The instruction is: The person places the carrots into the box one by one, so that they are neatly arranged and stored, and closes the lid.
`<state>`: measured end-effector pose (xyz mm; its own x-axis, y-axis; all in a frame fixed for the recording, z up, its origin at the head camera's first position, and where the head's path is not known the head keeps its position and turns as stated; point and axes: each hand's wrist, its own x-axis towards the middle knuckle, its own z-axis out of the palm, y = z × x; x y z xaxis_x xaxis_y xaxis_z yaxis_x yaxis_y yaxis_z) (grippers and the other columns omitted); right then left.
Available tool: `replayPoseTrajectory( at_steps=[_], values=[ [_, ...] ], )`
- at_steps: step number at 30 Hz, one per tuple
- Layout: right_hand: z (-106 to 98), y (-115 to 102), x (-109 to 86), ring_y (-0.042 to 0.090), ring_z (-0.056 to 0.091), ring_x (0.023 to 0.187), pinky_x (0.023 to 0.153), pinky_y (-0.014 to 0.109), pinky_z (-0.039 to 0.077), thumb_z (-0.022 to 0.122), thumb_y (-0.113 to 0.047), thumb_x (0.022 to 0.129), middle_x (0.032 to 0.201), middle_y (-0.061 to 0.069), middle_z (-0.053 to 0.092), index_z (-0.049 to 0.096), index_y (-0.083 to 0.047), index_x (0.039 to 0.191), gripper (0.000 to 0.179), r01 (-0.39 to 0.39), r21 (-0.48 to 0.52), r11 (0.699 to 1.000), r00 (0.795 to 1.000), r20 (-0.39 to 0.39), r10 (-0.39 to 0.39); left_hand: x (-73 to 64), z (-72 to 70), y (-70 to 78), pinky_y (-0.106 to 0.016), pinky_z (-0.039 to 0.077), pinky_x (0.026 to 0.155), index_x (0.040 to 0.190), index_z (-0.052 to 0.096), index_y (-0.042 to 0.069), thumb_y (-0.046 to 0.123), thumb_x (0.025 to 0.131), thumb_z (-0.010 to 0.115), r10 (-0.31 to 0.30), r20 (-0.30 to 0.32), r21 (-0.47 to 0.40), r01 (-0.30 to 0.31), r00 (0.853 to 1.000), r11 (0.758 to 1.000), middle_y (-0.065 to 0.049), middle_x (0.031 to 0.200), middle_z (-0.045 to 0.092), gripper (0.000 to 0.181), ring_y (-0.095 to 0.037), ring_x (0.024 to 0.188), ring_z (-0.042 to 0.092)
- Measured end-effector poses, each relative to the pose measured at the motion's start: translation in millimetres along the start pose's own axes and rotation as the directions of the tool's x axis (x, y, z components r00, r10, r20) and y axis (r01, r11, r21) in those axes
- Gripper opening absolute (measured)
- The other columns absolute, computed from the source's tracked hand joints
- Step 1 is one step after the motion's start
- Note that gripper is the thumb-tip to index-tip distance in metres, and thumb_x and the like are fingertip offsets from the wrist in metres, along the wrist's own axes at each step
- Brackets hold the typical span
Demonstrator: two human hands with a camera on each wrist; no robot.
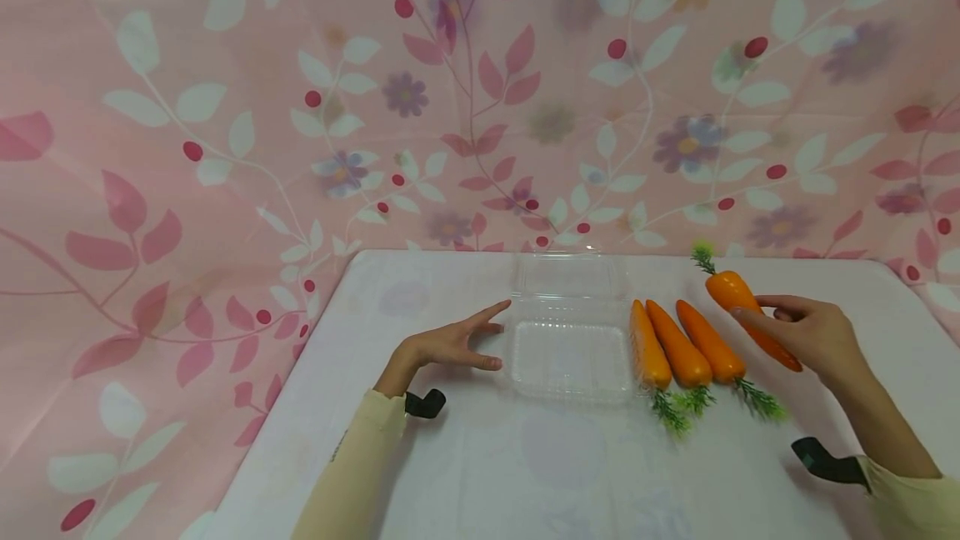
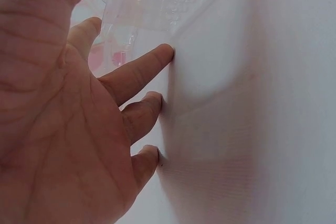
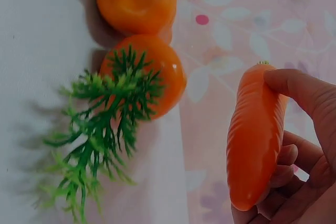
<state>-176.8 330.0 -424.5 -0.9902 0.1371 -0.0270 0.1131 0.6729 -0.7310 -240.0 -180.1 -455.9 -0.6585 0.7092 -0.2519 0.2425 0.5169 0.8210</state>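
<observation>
Under right wrist camera, right hand point(image 3: 294, 156) fingers curled round carrot point(image 3: 257, 135)

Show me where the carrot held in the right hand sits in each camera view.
Head: the held carrot is right of centre, gripped by the right hand, leafy top pointing away.
Left wrist: not in it; only the left hand and the clear container show.
Right wrist: at lower right, tip down, between thumb and fingers.
Shared landmark: the carrots lying on the table.
</observation>
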Motion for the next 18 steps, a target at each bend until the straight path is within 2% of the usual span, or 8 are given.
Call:
replayPoseTrajectory(
  at_steps=[13, 18],
  values=[
    [15.7, -23.3, -6.6, 0.025, 0.041, 0.047, 0.041, 0.034, 0.032, 0.071, -0.051, 0.087, 0.063, 0.008, 0.041, 0.063, 0.003, 0.124, 0.066, 0.096, 0.027, 0.995, 0.995, 0.004, -0.096, 1.7, 0.7, -3.2, -0.056, 0.019, 0.114, 0.159, 0.006, 0.038, 0.041, 0.087, 0.076, -0.01, -0.008, 0.018, 0.01, 1.0, 1.0, -0.007, 0.157, 0.032, 0.1, -0.016, 0.145, 0.024],
    [21.5, -30.3, -6.8, 0.024, 0.039, 0.048, 0.04, 0.034, 0.03, 0.073, -0.049, 0.087, 0.064, 0.008, 0.04, 0.065, 0.002, 0.122, 0.063, 0.124, 0.047, 0.991, 0.992, 0.014, -0.125, 0.7, 0.9, -2.3, -0.055, 0.019, 0.115, 0.156, 0.007, 0.047, 0.041, 0.087, 0.076, -0.012, -0.011, 0.019, 0.012, 1.0, 1.0, -0.005, 0.157, 0.032, 0.098, -0.014, 0.145, 0.025]
  ],
)
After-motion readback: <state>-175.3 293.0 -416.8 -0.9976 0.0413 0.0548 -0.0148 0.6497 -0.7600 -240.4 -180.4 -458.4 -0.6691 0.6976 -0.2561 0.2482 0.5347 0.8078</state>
